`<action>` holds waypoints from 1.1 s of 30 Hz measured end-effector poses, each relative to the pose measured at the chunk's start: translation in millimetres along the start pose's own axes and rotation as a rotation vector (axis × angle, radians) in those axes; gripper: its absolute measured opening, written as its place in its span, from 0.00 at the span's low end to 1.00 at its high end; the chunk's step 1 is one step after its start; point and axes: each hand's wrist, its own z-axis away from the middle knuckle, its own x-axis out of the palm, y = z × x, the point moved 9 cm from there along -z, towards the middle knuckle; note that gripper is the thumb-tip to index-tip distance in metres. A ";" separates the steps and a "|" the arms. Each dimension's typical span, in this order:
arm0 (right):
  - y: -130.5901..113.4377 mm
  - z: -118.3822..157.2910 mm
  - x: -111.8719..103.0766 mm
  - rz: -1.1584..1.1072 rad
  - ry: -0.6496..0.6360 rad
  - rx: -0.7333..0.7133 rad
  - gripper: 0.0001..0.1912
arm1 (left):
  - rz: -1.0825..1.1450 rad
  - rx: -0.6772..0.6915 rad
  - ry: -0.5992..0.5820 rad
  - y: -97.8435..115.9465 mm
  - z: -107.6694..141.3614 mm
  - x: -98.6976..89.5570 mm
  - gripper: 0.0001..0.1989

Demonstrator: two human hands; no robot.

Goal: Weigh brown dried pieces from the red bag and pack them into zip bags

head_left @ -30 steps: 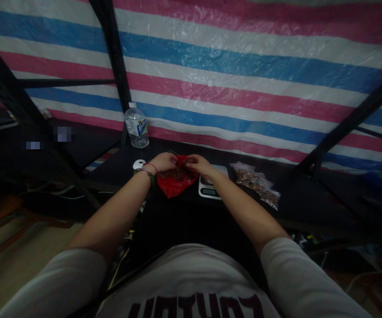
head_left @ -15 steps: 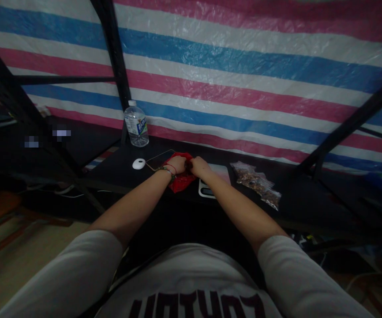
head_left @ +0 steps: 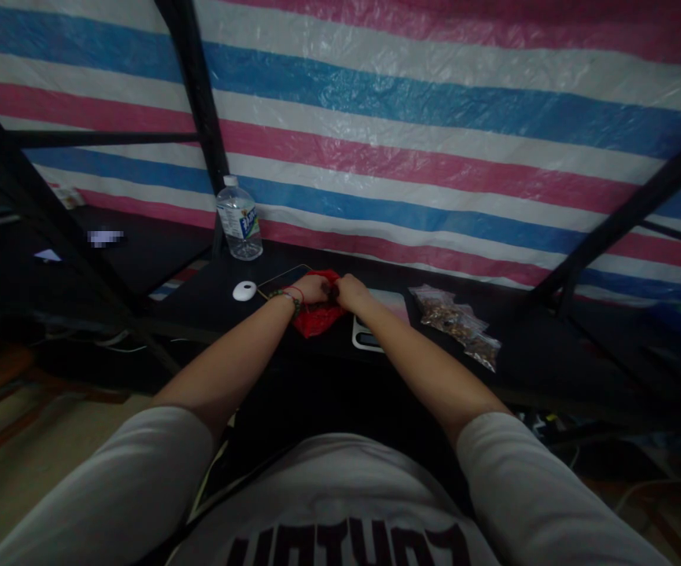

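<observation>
A crumpled red plastic bag (head_left: 317, 322) lies on the black tabletop, below and behind my hands. My left hand (head_left: 313, 288), with bracelets at the wrist, is closed over the bag's upper part. Close against it from the right, my right hand (head_left: 351, 293) is closed too, its fingertips meeting those of the left. Between the fingertips shows a small dark brown thing (head_left: 333, 292), too dim to name. A white kitchen scale (head_left: 367, 339) sits right of the bag, partly covered by my right forearm. Further right, several clear zip bags (head_left: 455, 321) with brown bits overlap in a row.
A clear plastic bottle (head_left: 240, 224) stands at the back left by a black metal post (head_left: 202, 110). In front of it lies a white oval device (head_left: 244, 291), with a thin cord beside it. Striped plastic sheeting (head_left: 405, 134) hangs behind the table.
The view has shifted slightly. Both hands stay together at the red bag, with only a small shift of the fingers around the dark thing.
</observation>
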 end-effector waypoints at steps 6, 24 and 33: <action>-6.3 -6.1 2.0 -0.077 -0.009 -0.114 0.12 | 0.146 0.045 0.028 1.5 5.9 -2.6 0.14; 17.2 17.5 -15.0 -0.954 0.208 -0.053 0.18 | 0.890 0.222 0.305 3.8 42.0 -70.0 0.28; 27.7 16.8 -9.9 -0.643 0.218 0.018 0.17 | 0.069 0.106 0.068 8.5 38.5 -39.0 0.18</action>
